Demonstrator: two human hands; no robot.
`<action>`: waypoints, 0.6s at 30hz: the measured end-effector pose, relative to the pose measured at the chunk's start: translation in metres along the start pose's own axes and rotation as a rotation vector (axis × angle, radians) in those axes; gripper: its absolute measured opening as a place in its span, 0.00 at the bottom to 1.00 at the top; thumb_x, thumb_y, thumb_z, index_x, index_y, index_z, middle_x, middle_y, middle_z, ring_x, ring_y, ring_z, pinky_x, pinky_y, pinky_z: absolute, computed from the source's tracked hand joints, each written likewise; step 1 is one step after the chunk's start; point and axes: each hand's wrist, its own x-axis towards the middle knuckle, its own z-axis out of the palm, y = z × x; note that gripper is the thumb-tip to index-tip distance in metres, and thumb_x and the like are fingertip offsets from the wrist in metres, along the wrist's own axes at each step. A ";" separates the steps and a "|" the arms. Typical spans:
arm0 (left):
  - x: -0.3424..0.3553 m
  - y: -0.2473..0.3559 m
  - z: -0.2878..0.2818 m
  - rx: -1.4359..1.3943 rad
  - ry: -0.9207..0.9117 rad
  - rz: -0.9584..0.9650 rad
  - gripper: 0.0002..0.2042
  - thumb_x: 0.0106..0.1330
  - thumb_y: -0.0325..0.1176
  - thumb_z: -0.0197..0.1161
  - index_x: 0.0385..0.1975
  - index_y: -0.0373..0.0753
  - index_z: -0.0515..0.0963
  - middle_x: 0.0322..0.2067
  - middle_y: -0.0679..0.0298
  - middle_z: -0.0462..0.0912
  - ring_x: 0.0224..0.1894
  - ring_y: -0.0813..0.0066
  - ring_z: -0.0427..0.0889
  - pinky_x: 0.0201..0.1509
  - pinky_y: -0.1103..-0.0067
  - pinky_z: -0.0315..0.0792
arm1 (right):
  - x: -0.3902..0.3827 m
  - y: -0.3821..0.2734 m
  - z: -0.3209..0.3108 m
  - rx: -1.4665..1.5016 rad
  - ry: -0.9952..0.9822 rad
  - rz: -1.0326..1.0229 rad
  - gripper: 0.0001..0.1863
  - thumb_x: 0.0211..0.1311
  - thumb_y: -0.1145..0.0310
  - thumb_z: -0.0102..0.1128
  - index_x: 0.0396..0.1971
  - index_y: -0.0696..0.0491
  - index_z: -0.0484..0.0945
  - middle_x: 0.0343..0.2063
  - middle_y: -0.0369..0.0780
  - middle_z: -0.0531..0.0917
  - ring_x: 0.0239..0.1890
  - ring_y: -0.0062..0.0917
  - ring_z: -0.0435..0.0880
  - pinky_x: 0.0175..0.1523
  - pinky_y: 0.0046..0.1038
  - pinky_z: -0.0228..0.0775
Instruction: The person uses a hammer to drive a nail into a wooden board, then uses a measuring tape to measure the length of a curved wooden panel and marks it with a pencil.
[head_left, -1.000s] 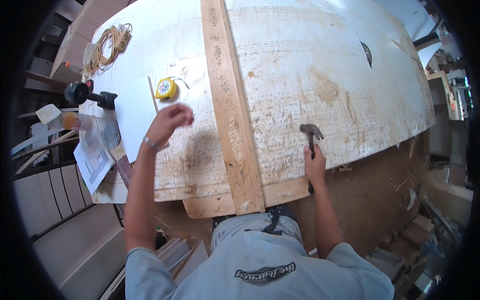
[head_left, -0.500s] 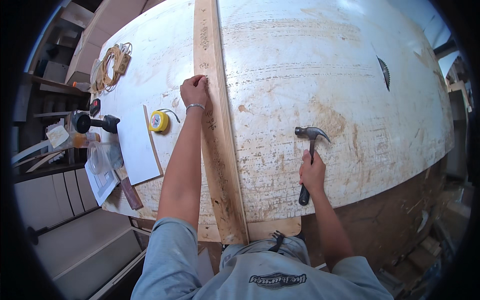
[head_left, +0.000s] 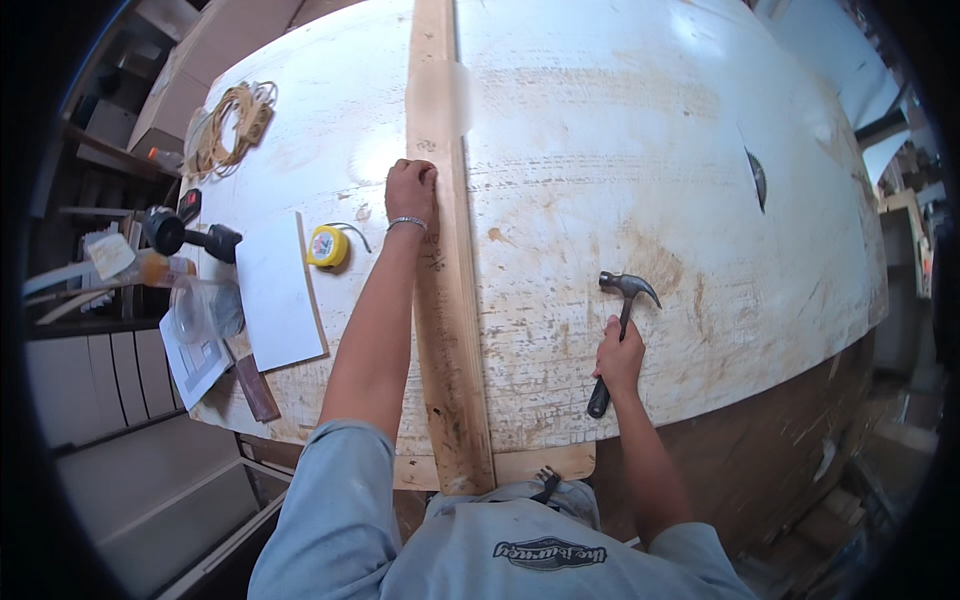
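A long wooden board (head_left: 450, 330) runs from my waist to the far edge of the white worktable, with dark marks along its face. My left hand (head_left: 411, 190) rests on the board's left side, fingers pinched together. Whatever they may hold is too small or hidden to make out. On the right, my right hand (head_left: 620, 358) grips a claw hammer (head_left: 630, 286) by its black handle, head pointing away from me above the table. A yellow tape measure (head_left: 327, 246) sits left of my left forearm.
A white panel (head_left: 280, 290) lies left of the tape measure, beside a cordless drill (head_left: 190, 237) and a clear plastic container (head_left: 192, 310). Behind them is a coiled cord (head_left: 232, 130) with a socket block. A toothed saw blade (head_left: 756, 182) protrudes from the tabletop (head_left: 560, 180) at right.
The whole view has shifted slightly. The hammer's handle now leans a little more, its butt end further left. My left hand keeps its pinch at about the same spot on the board.
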 end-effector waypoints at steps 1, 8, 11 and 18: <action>0.000 -0.003 -0.003 -0.018 -0.025 -0.016 0.05 0.62 0.30 0.67 0.35 0.39 0.85 0.39 0.56 0.81 0.46 0.57 0.79 0.53 0.67 0.75 | 0.001 -0.001 0.003 -0.013 -0.005 -0.004 0.18 0.74 0.60 0.51 0.36 0.63 0.76 0.17 0.44 0.76 0.14 0.31 0.79 0.14 0.34 0.72; -0.126 0.018 -0.074 -0.430 -0.053 -0.113 0.28 0.65 0.35 0.65 0.65 0.34 0.70 0.59 0.47 0.75 0.62 0.52 0.75 0.66 0.68 0.69 | -0.060 -0.025 0.043 -0.276 0.019 -0.268 0.19 0.67 0.68 0.54 0.53 0.62 0.71 0.33 0.50 0.82 0.29 0.37 0.84 0.34 0.35 0.76; -0.242 -0.024 -0.138 -0.375 0.136 -0.247 0.16 0.68 0.30 0.60 0.55 0.34 0.79 0.50 0.52 0.83 0.56 0.58 0.80 0.62 0.69 0.72 | -0.114 -0.028 0.090 -0.412 -0.179 -0.725 0.35 0.60 0.75 0.52 0.69 0.65 0.59 0.55 0.59 0.78 0.58 0.50 0.79 0.62 0.40 0.69; -0.425 -0.137 -0.331 -0.139 0.541 -0.652 0.11 0.67 0.25 0.57 0.48 0.37 0.77 0.28 0.66 0.75 0.30 0.82 0.72 0.36 0.81 0.71 | -0.220 -0.062 0.238 -0.585 -0.776 -0.808 0.22 0.63 0.70 0.61 0.57 0.53 0.73 0.46 0.53 0.75 0.49 0.48 0.77 0.59 0.43 0.69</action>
